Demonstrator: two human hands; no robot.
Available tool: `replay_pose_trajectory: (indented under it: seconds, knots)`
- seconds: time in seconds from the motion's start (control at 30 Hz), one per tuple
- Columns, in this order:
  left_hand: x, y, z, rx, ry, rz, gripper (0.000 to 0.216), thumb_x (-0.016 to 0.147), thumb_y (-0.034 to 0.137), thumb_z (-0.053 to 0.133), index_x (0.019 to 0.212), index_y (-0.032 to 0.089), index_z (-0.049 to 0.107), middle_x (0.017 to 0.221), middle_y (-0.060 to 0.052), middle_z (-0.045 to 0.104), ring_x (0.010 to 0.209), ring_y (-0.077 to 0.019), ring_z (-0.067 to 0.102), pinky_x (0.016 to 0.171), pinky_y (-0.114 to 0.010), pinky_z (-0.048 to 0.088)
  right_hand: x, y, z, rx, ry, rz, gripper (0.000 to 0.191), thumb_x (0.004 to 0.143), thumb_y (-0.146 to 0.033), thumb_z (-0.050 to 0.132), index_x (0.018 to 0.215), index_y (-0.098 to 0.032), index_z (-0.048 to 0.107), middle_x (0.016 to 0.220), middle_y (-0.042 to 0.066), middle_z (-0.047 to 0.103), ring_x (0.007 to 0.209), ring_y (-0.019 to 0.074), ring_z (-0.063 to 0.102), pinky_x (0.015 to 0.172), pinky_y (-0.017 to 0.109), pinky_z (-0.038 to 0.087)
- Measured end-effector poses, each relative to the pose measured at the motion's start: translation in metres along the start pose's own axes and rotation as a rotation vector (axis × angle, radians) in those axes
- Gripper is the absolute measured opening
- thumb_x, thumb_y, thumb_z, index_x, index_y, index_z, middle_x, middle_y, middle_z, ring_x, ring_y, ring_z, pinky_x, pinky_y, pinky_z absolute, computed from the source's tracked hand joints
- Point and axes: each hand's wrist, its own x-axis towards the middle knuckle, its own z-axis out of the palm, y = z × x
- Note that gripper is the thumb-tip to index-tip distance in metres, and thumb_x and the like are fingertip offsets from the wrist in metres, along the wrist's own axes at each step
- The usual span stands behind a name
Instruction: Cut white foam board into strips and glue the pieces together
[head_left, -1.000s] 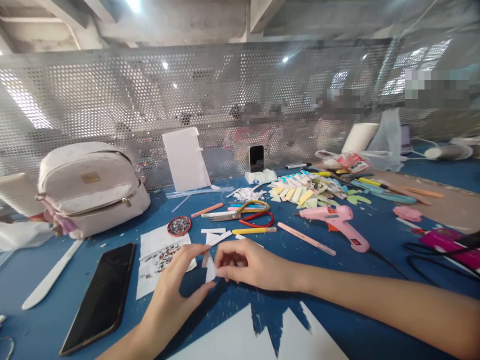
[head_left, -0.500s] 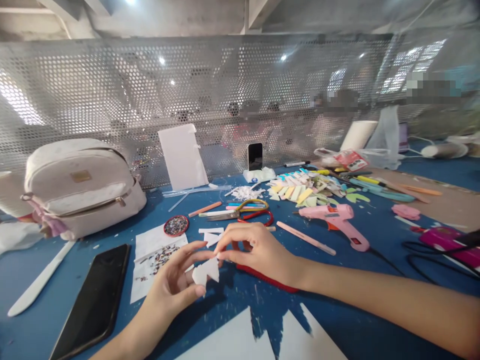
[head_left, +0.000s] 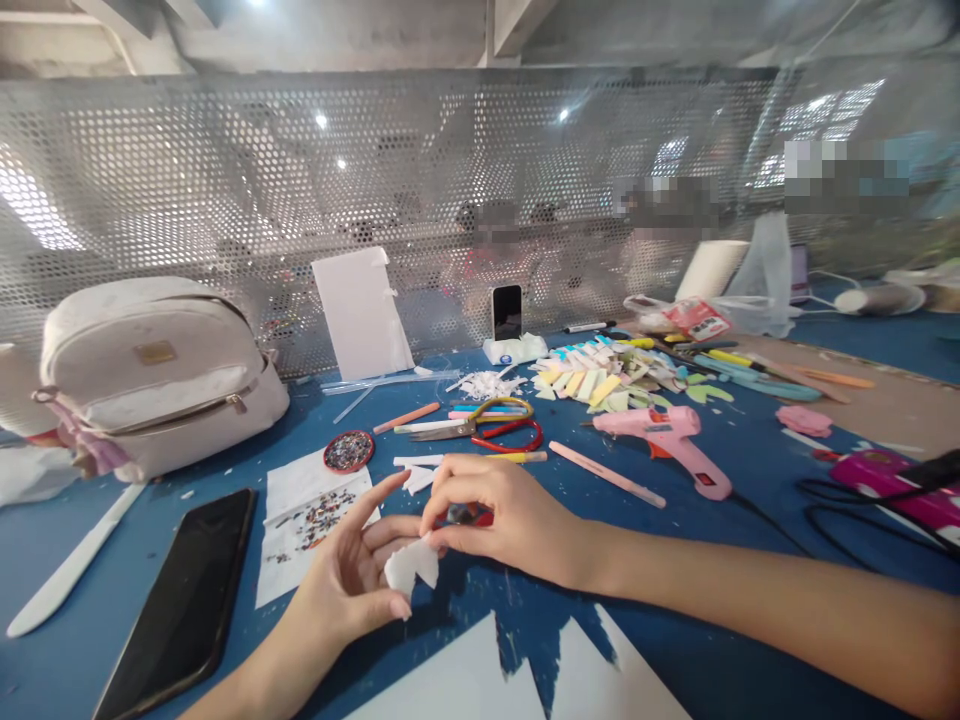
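A small white cut piece of paper (head_left: 405,568) with a notched, jagged edge is held between my two hands, above the blue table. My left hand (head_left: 341,575) supports it from below and the left, thumb at its lower edge, index finger raised and apart. From the right, my right hand (head_left: 502,515) pinches the paper's upper edge between thumb and fingertips. Something red and dark shows partly behind the right hand's fingers; its kind is hidden. Nearer to me lies a larger white sheet (head_left: 457,680) with jagged cut edges.
Beyond the hands lie scissors (head_left: 450,430), white scraps (head_left: 424,478) and a pink marker (head_left: 607,474). A pink glue gun (head_left: 667,435) rests at right. Left are a phone (head_left: 180,600), a beaded paper sheet (head_left: 281,560), a red-rimmed dish (head_left: 349,451) and a backpack (head_left: 157,380).
My left index finger has lifted and straightened. The paper piece stays between both hands, tilted slightly differently. The red strip seen under my right hand no longer shows there.
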Motion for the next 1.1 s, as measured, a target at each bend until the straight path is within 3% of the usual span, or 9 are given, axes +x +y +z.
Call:
replay_pose_trajectory:
  seconds: [0.2, 0.4, 0.6, 0.77, 0.93, 1.0, 1.1]
  knots:
    - [0.000, 0.000, 0.003, -0.065, -0.014, -0.029, 0.100, 0.056, 0.039, 0.094, 0.141, 0.030, 0.043, 0.104, -0.007, 0.072, 0.097, -0.0256, 0.070, 0.083, -0.031, 0.054, -0.001, -0.004, 0.004, -0.037, 0.002, -0.054, 0.004, 0.087, -0.014, 0.069, 0.086, -0.017, 0.068, 0.088, 0.001, 0.060, 0.080, 0.0140, 0.060, 0.072, 0.023, 0.045]
    - [-0.001, 0.000, 0.005, -0.057, -0.030, -0.095, 0.103, 0.053, 0.036, 0.095, 0.141, 0.030, 0.042, 0.102, -0.005, 0.071, 0.086, -0.0200, 0.070, 0.068, -0.023, 0.052, -0.002, -0.005, 0.008, 0.000, -0.029, -0.063, 0.003, 0.089, -0.021, 0.068, 0.089, -0.018, 0.068, 0.086, 0.000, 0.059, 0.080, 0.0143, 0.058, 0.076, 0.025, 0.045]
    - [-0.002, -0.005, 0.004, -0.114, -0.055, -0.116, 0.103, 0.049, 0.034, 0.097, 0.138, 0.029, 0.044, 0.099, -0.007, 0.071, 0.098, -0.0262, 0.070, 0.081, -0.031, 0.054, -0.005, -0.007, 0.010, -0.069, -0.099, -0.078, 0.005, 0.086, -0.016, 0.065, 0.089, -0.018, 0.063, 0.084, -0.001, 0.054, 0.075, 0.0128, 0.055, 0.071, 0.023, 0.044]
    - [-0.001, -0.007, 0.003, -0.083, -0.068, -0.074, 0.095, 0.056, 0.035, 0.095, 0.137, 0.028, 0.046, 0.102, -0.007, 0.070, 0.096, -0.0253, 0.070, 0.078, -0.029, 0.054, -0.007, -0.009, 0.008, -0.206, -0.077, -0.128, 0.001, 0.089, -0.018, 0.059, 0.090, -0.018, 0.060, 0.090, 0.001, 0.055, 0.076, 0.0132, 0.054, 0.067, 0.023, 0.043]
    - [0.000, -0.005, 0.005, -0.103, -0.060, -0.059, 0.089, 0.056, 0.034, 0.095, 0.133, 0.033, 0.050, 0.109, -0.006, 0.073, 0.099, -0.0239, 0.070, 0.083, -0.029, 0.054, 0.022, 0.003, -0.035, -0.478, 0.145, -0.167, 0.016, 0.099, -0.026, 0.050, 0.094, -0.018, 0.062, 0.097, 0.003, 0.060, 0.082, 0.0134, 0.058, 0.071, 0.025, 0.042]
    - [0.000, -0.004, 0.005, -0.114, -0.070, -0.055, 0.087, 0.057, 0.034, 0.094, 0.133, 0.035, 0.051, 0.110, -0.006, 0.073, 0.100, -0.0228, 0.070, 0.082, -0.026, 0.054, 0.042, 0.019, -0.062, -0.679, 0.266, -0.069, 0.017, 0.100, -0.028, 0.049, 0.096, -0.020, 0.064, 0.104, 0.004, 0.061, 0.088, 0.0153, 0.059, 0.070, 0.027, 0.040]
    - [0.000, -0.004, 0.005, -0.096, -0.072, -0.029, 0.085, 0.059, 0.036, 0.093, 0.134, 0.035, 0.051, 0.112, -0.007, 0.071, 0.102, -0.0229, 0.068, 0.082, -0.026, 0.054, 0.068, 0.050, -0.096, -0.799, 0.312, 0.075, 0.011, 0.094, -0.018, 0.054, 0.095, -0.018, 0.066, 0.101, 0.007, 0.064, 0.098, 0.0218, 0.058, 0.067, 0.029, 0.038]
